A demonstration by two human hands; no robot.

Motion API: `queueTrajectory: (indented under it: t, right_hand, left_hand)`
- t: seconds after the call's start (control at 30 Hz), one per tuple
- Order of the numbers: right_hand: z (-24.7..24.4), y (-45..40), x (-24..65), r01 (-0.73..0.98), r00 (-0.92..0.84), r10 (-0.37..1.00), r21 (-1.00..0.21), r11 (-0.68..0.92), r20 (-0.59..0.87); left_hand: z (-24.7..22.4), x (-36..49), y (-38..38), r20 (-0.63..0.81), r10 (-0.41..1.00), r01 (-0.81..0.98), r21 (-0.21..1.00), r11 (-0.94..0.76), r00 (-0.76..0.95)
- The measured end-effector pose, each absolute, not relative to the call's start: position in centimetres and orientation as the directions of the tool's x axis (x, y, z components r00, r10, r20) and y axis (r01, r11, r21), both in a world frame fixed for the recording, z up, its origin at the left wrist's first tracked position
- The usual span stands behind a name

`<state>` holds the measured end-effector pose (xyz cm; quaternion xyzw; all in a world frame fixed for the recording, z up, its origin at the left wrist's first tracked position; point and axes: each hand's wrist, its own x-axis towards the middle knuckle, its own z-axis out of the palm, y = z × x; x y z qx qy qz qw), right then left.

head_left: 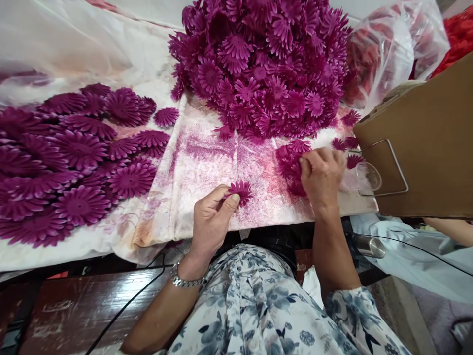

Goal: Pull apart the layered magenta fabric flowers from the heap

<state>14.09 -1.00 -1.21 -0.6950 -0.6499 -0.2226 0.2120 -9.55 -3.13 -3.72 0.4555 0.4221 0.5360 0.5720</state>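
Observation:
Between thumb and fingers, my left hand (214, 217) pinches a small purple flower piece (242, 193) above the stained white cloth (207, 167). My right hand (323, 178) is to the right, its fingers bent down at the edge of a small heap of purple petal pieces (290, 167); what its fingertips hold, if anything, is hidden. Behind both hands rises a large pile of purple flowers (258, 74). At the left, many larger, flat purple flower pieces (79, 150) lie overlapping on the cloth.
A cardboard box (421, 138) with a metal wire frame (397, 165) stands at the right. Behind it are a clear plastic bag (391, 54) with red contents and red material (458, 37). Another person's arm (449, 230) shows at the right edge. A dark wooden bench (88, 305) is lower left.

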Motion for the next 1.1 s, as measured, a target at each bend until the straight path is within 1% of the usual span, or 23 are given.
queueTrajectory:
  t: [0.07,0.13,0.27,0.37,0.43,0.53,0.67,0.77,0.87,0.93,1.0,1.1]
  right_hand:
    - [-1.8,-1.0,14.3,0.998,0.041,0.866,0.013,-0.054,0.498]
    - [-1.9,-1.2,14.4,0.999,0.049,0.866,-0.029,-0.04,0.497]
    - [-1.0,-1.8,14.2,0.986,0.05,0.78,-0.155,0.06,0.624]
    - [-0.1,-2.5,13.1,0.954,0.04,0.706,-0.238,0.183,0.707]
    - [0.1,-2.9,11.9,0.923,-0.006,0.706,-0.268,0.277,0.708]
    - [-0.1,-3.5,9.9,0.878,-0.108,0.73,-0.28,0.389,0.675]
    - [-0.2,-4.1,8.3,0.82,-0.13,0.747,-0.353,0.451,0.652]
    - [0.1,-4.3,7.3,0.747,-0.099,0.787,-0.478,0.463,0.609]
    - [0.4,-4.3,6.4,0.607,-0.159,0.868,-0.647,0.461,0.47]
    - [0.4,-4.1,6.1,0.531,-0.219,0.901,-0.728,0.432,0.374]
    - [0.2,-4.1,6.0,0.518,-0.229,0.909,-0.747,0.416,0.347]
    - [-0.1,-4.2,6.0,0.587,-0.202,0.883,-0.67,0.456,0.424]
  left_hand:
    - [-3.8,-9.2,-3.0,0.033,0.999,-0.231,0.973,-0.022,0.043]
    - [-3.8,-8.9,-3.0,-0.005,0.999,-0.266,0.964,0.013,0.034]
    - [-3.3,-8.2,-2.8,-0.16,0.986,-0.39,0.906,0.165,0.047]
    - [-2.8,-7.8,-2.8,-0.217,0.974,-0.466,0.856,0.223,0.067]
    - [-2.8,-7.7,-2.8,-0.208,0.975,-0.488,0.845,0.218,0.075]
    - [-3.0,-7.7,-3.1,-0.16,0.983,-0.462,0.868,0.181,0.085]
    - [-3.2,-7.7,-3.3,-0.137,0.986,-0.398,0.903,0.162,0.091]
    - [-3.0,-7.6,-3.3,-0.118,0.99,-0.361,0.922,0.14,0.082]
    - [-2.8,-7.5,-3.4,-0.064,0.995,-0.325,0.942,0.086,0.078]
    - [-2.8,-7.7,-3.5,-0.049,0.995,-0.314,0.947,0.075,0.09]
    - [-2.9,-8.1,-3.5,-0.038,0.992,-0.308,0.948,0.073,0.118]
    - [-3.2,-8.5,-3.6,0.001,0.986,-0.27,0.962,0.044,0.164]
